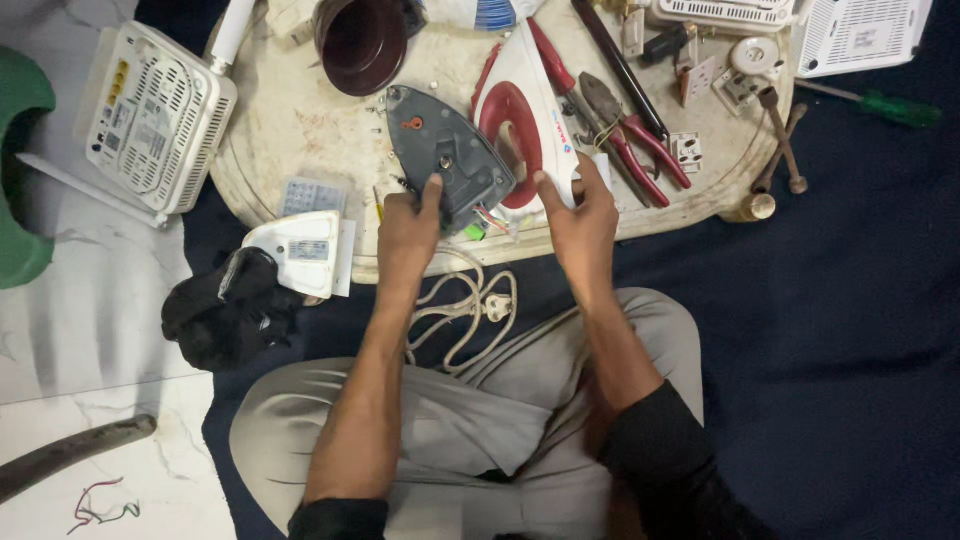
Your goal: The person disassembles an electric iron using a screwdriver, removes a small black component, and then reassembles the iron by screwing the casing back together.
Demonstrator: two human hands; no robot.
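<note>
Opened iron (500,130), grey soleplate (445,155) under left hand (408,235), right hand (580,225) on casing

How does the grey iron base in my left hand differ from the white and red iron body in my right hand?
The grey iron base is dark, flat and plate-shaped; the white and red iron body is bulkier, with a red-rimmed handle opening. The base lies tilted, its inner side with fittings up, held at its rear by the left hand; the body lies on its side under the right hand. Both taper to a point away from you and rest on the round tray.
</note>
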